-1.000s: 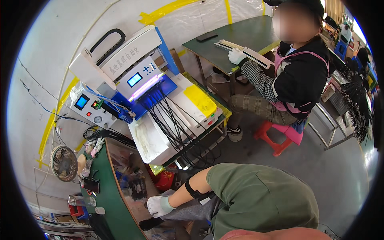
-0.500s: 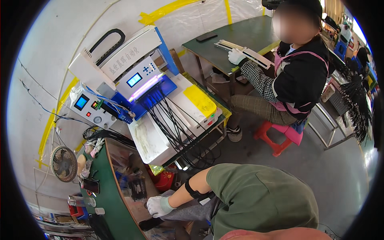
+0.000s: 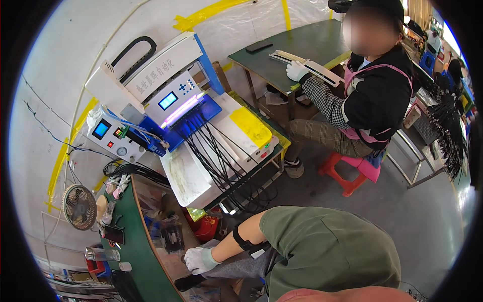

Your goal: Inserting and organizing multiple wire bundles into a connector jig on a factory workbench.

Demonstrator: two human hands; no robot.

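At the far left, a small round grey desk fan (image 3: 79, 206) stands on the end of the green-topped workbench (image 3: 135, 246), well to the left of the white and blue machine (image 3: 171, 90) that serves as the main landmark here. Below the fan, a dark phone (image 3: 114, 234) lies flat on the bench top.

Just left of the machine and touching it is a white control box with small lit displays (image 3: 111, 138), its black cables (image 3: 133, 171) trailing down toward the bench. In front of the machine, a white tray with a yellow panel (image 3: 221, 151) slopes toward the viewer, and a bundle of thin black wires (image 3: 216, 156) runs from the blue front of the machine across the tray and hangs off its lower edge.

Below the machine, beside the bench edge, the person's one visible hand, in a pale glove (image 3: 198, 259), rests on grey cloth (image 3: 236, 269) at the knee; the fingers are curled loosely, and whether they grip the cloth cannot be told. Which hand it is cannot be told with certainty, though it reaches in from the person's left side; the other hand is out of sight. A black band (image 3: 245, 243) wraps that forearm.

To the right of the machine, a co-worker in a black jacket (image 3: 382, 95) sits on a red plastic stool (image 3: 352, 171) at a green table (image 3: 302, 48), a white-gloved hand (image 3: 297, 71) on long pale strips (image 3: 307, 64).
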